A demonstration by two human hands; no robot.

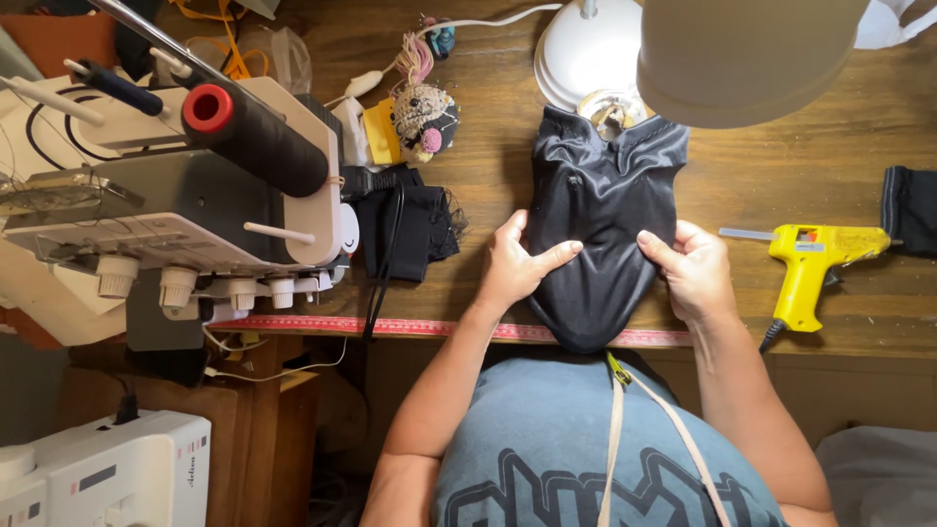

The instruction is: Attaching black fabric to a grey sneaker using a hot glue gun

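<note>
Fingers of the left hand are lying spread and flat on the black satin garment, thumb pointing up along its edge and the index finger reaching toward the middle seam; they are pressing rather than gripping. Fingers of the right hand are resting loosely curled on the opposite edge, thumb laid on the cloth, nothing pinched between them. Both forearms are coming up from the near edge of the wooden table, elbows out, wrists bent inward so the hands are framing the fabric's narrow lower part. That rounded lower end is hanging slightly over the pink measuring tape running along the table edge, while the wider upper end is lying beneath the white lamp. Well to the right, a yellow glue gun is lying on its side. Farther left, folded black cloth, a stuffed pincushion and a white overlock machine carrying a black thread cone are sitting.
</note>
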